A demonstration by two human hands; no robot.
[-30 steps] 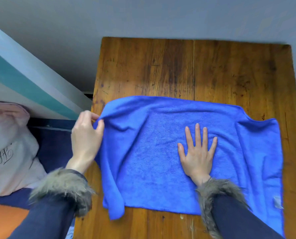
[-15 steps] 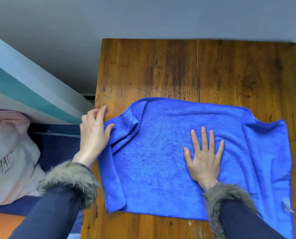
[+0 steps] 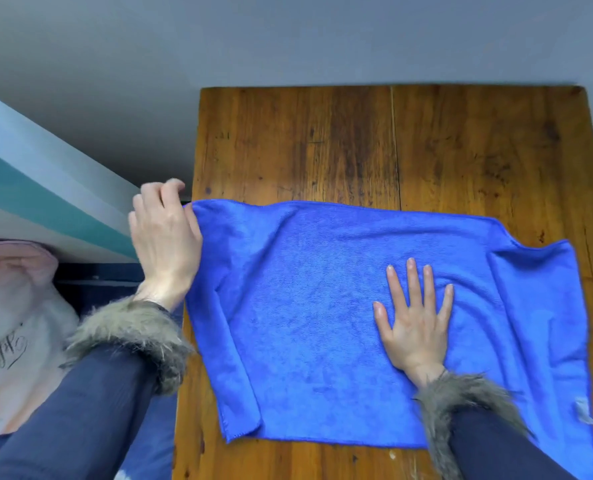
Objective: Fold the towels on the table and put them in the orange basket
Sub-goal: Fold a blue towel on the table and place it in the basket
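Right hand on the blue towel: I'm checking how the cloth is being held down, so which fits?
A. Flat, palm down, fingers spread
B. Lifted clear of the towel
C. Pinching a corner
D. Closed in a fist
A: the right hand lies flat with fingers spread on the blue towel.

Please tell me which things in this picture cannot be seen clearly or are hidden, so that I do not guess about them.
- Left hand, head view: fingertips blurred, so its grip on the blue towel corner is unclear.
- Towel's near right corner: cut off by the frame's bottom edge and covered by the right sleeve.
- Orange basket: only an orange sliver at the bottom left corner; cannot confirm.
- Towel's white tag: too small to read.
- Table under the towel: hidden.
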